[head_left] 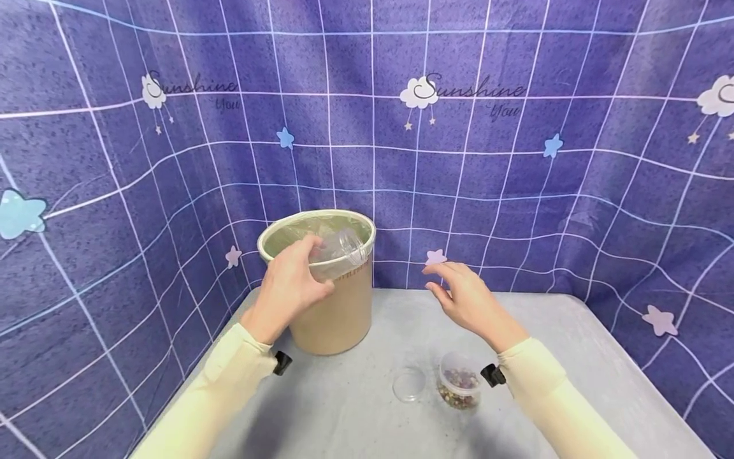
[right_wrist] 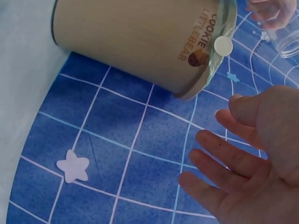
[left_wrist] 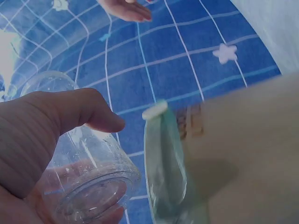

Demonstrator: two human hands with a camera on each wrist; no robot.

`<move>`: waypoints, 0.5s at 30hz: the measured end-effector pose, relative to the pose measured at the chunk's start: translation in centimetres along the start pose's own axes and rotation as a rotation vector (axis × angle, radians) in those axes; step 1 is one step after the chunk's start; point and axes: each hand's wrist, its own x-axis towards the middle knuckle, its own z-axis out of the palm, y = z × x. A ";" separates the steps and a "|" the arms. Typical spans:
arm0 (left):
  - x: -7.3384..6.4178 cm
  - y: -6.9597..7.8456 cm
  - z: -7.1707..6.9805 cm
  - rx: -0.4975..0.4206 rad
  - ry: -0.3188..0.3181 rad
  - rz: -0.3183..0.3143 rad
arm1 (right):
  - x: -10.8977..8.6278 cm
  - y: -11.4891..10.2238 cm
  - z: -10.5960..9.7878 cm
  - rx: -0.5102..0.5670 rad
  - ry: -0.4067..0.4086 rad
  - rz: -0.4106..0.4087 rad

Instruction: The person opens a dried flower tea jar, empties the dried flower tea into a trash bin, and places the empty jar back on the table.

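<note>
My left hand (head_left: 289, 280) grips a clear plastic jar (left_wrist: 96, 158) between thumb and fingers, tilted on its side over the rim of a tan trash bin (head_left: 332, 319). The jar's threaded mouth points to the right in the head view, and no contents show inside it. A green liner (left_wrist: 163, 158) hangs over the bin's rim. To the right of the bin my right hand (head_left: 470, 299) hovers above the table with its fingers relaxed and holding nothing. In the right wrist view its fingers (right_wrist: 229, 154) are spread loosely.
A small clear tub (head_left: 460, 386) of mixed dried bits stands on the grey table (head_left: 344, 408), below the right wrist. Beside it on the left lies a round clear lid (head_left: 409, 385). A blue gridded curtain (head_left: 459, 159) encloses the back and sides.
</note>
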 end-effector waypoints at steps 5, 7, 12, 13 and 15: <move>-0.9 0.6 1.2 -0.080 -0.009 -0.047 | -0.9 0.7 -0.1 -0.006 -0.006 0.011; -1.3 1.0 1.7 -0.105 -0.021 -0.070 | -1.3 0.9 -0.2 -0.014 -0.015 0.022; -2.5 1.7 3.5 -0.177 -0.045 -0.074 | -2.0 1.4 -0.4 -0.020 -0.029 0.042; -2.7 1.8 3.9 -0.194 -0.050 -0.073 | -2.2 1.6 -0.4 -0.018 -0.028 0.042; -3.2 2.0 4.9 -0.228 -0.055 -0.073 | -2.4 1.7 -0.5 -0.016 -0.025 0.036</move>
